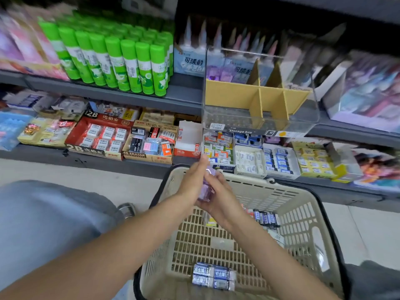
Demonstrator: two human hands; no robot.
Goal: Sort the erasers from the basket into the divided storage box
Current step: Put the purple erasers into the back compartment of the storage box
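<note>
Two blue eraser packs [213, 276] lie in one basket [303, 204] (both hands [194, 180] clasp purple erasers [206, 189]).

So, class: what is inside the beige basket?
Inside the basket: blue eraser packs near the front, more blue packs by the right wall. The forearms cover part of the floor.

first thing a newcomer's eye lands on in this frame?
Probably the block of bright green glue sticks on the upper shelf at left. Next, mid-frame, the left hand and right hand pressed around a pale purple packet above the beige basket. The clear storage box with cardboard dividers sits on the shelf behind.
</note>
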